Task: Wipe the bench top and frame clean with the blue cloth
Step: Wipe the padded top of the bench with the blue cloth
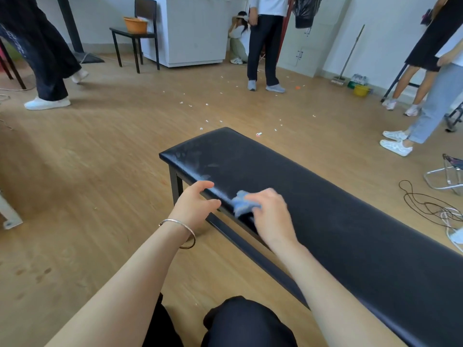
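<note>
A long bench with a black padded top (325, 196) and a dark metal frame (175, 184) runs from the middle of the view to the lower right. Pale smears show near its far left end. My right hand (270, 216) presses a crumpled blue cloth (241, 204) onto the near edge of the top; the hand is blurred. My left hand (195, 204), with a bangle on the wrist, rests its fingers apart on the same edge, just left of the cloth. My dark-clad knees show at the bottom.
Wooden floor with scattered white scraps (208, 120) lies beyond the bench. Several people stand around: legs at far left (47, 71), centre back (263, 51), right (421, 108). A black chair with an orange basin (135, 25) stands at back left. Cables (431, 206) and a folding stool (448, 176) lie right.
</note>
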